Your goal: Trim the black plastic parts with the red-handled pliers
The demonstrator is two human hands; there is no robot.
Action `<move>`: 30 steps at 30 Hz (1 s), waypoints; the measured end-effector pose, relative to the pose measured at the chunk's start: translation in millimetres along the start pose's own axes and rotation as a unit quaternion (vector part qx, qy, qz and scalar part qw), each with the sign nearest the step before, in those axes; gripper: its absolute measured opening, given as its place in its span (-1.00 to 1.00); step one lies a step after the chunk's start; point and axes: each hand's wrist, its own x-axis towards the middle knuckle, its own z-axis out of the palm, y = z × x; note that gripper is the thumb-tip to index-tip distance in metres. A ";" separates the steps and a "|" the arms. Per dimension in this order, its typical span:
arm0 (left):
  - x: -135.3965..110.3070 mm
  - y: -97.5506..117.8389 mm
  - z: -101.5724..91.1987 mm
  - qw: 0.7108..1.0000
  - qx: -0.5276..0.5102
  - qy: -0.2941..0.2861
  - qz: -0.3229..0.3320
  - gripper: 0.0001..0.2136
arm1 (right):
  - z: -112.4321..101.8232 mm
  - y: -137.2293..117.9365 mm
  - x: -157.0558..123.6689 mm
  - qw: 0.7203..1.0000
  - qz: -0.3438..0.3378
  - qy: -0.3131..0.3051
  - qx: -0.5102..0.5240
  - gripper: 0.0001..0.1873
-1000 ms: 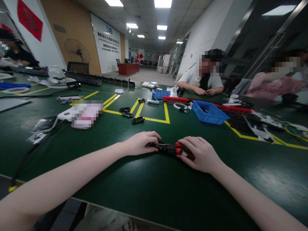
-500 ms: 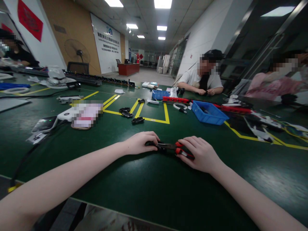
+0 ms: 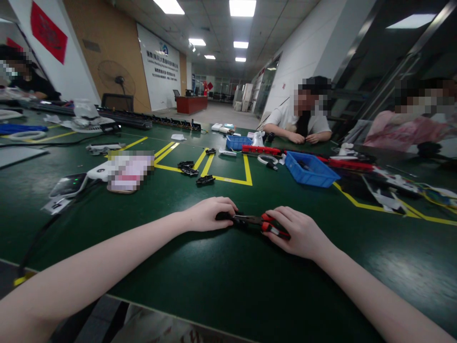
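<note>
Red-and-black handled pliers [image 3: 274,229] are in my right hand [image 3: 298,231], whose fingers wrap round the grips. Their jaws point left, toward a small black part [image 3: 225,216] that my left hand [image 3: 212,214] pinches between thumb and fingers. The jaw tips meet or overlap the part close to my left fingertips; whether they bite on it I cannot tell. My left fingers hide much of the part. Both hands are just above the green table [image 3: 228,286]. Beyond them lie several similar black parts, one of them a black clip-like piece [image 3: 205,180].
A phone [image 3: 130,174] and a white power bank [image 3: 98,170] with a cable lie to the left. A blue bin [image 3: 310,169] and a smaller blue bin [image 3: 238,141] stand beyond my right hand. Yellow tape [image 3: 228,180] marks the table. A co-worker [image 3: 300,121] sits across it.
The view has shifted slightly. Both hands keep nearly the same pose, with the pliers still pointing at the black part.
</note>
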 end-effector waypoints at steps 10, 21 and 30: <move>1.2 -3.1 1.9 0.999 0.037 -0.004 -0.004 -0.90 | 1.7 5.4 -1.7 1.000 0.004 -0.003 -0.006 -0.62; 0.2 -0.5 0.4 0.997 0.082 -0.011 0.005 -0.90 | -0.1 3.3 0.4 1.000 -0.009 0.003 -0.005 -0.62; 0.6 2.7 1.4 0.991 0.130 -0.016 0.000 -0.84 | 1.2 2.3 0.4 1.000 -0.006 0.001 -0.010 -0.60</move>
